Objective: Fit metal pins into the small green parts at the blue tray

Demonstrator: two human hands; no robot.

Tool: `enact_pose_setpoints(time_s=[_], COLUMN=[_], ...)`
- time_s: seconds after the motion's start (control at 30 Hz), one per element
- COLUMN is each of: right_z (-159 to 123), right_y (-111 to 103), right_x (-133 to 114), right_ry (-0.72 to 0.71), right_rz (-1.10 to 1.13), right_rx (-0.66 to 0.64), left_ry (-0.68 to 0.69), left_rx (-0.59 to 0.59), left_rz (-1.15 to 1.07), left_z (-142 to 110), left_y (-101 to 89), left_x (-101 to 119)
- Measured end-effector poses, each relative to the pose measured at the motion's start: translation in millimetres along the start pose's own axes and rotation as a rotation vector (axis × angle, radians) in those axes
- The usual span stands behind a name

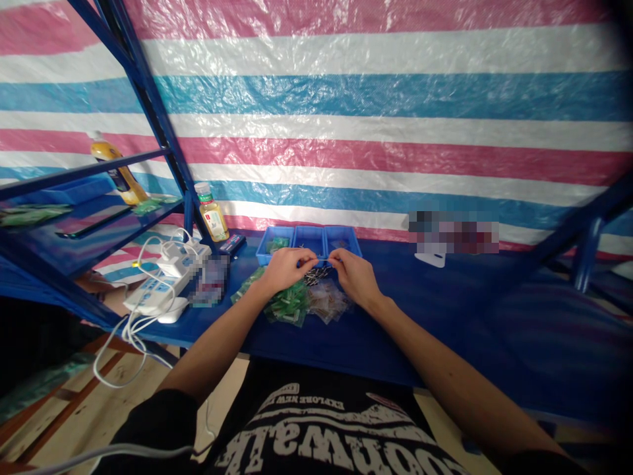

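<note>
Head view: left hand, right hand narrow above small metal pieces, hold unclear; green plastic bags heaped; blue tray ahead.

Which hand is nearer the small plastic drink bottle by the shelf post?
The left hand is nearer: it is to the right of the plastic drink bottle and closer to the person. The right hand is farther away, on the left hand's far side from the bottle.

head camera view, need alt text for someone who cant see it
The left hand and right hand meet over a small heap of metal pieces on a blue table. Small plastic bags lie nearer the person, and a blue divided tray sits just beyond.
</note>
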State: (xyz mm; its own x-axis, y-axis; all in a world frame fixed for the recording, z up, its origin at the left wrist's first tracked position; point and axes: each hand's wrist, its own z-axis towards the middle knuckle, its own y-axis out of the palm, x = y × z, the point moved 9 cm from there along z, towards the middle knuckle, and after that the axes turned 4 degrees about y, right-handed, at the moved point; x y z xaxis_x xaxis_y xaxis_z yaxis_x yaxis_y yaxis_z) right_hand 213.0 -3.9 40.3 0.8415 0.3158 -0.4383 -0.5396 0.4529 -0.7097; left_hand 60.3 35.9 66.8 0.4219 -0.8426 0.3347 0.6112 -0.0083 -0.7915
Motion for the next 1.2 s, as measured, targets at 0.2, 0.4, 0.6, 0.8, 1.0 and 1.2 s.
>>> enact_pose_setpoints(time_s=[0.2,0.4,0.6,0.8,1.0,1.2], right_z=[0.5,-3.1,-11.7,-17.5,-19.8,-17.9], right_y=[-0.8,16.9,25.3,26.3,37.9,30.9], right_x=[5.7,-3.4,-26.5,-37.3,-43.7,-51.5], right_ry=[0.059,-0.071,-0.263,-0.331,-0.353,-0.342], right_rz=[-0.019,-0.065,0.044,0.062,0.045,0.084], right_rx=[-0.004,-0.159,-0.28,-0.307,-0.311,-0.261], left_ry=[-0.148,-0.219,-0.12,-0.107,-0.098,-0.097], left_rx=[0.168,0.184,0.089,0.097,0.094,0.091], left_rz=[0.046,0.084,0.044,0.037,0.032,0.012], left_z=[-2.8,-4.0,-1.2,-1.9,-2.1,-1.9], left_y=[-12.0,-8.0,-3.4,-6.3,-5.7,-6.5], left_x=[-17.0,-27.0,-13.6,-10.8,-10.9,-8.9])
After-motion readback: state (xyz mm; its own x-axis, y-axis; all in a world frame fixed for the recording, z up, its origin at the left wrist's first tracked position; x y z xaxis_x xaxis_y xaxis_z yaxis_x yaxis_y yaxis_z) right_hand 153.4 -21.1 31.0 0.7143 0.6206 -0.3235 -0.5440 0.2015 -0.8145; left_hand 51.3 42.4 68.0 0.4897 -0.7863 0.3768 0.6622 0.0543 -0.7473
